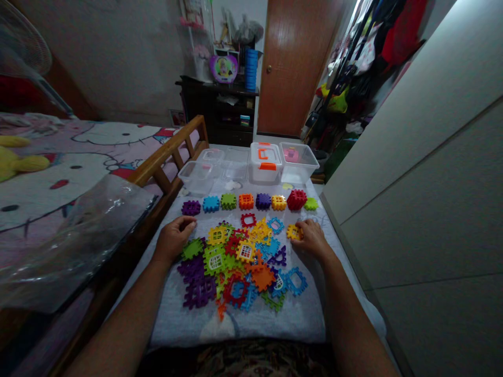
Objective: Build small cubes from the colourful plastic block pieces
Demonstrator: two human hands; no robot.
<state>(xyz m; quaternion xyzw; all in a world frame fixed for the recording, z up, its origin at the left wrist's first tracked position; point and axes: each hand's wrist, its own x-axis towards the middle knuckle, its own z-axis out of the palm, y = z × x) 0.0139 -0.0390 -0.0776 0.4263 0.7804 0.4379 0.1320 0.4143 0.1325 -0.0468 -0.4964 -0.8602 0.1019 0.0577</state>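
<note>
- On the grey cloth (pixel 236 319), a heap of colourful plastic tiles (pixel 239 267) is lying between the two hands.
- The right hand (pixel 312 238) is pinching a small yellow tile (pixel 293 232) at the heap's right edge, fingers closed on it.
- The left hand (pixel 175 238) is resting curled at the heap's left, beside a green tile (pixel 192 248); whether it is holding anything cannot be told.
- Behind, a row of assembled cubes (pixel 251 202) is standing before clear plastic boxes (pixel 251 165).
</note>
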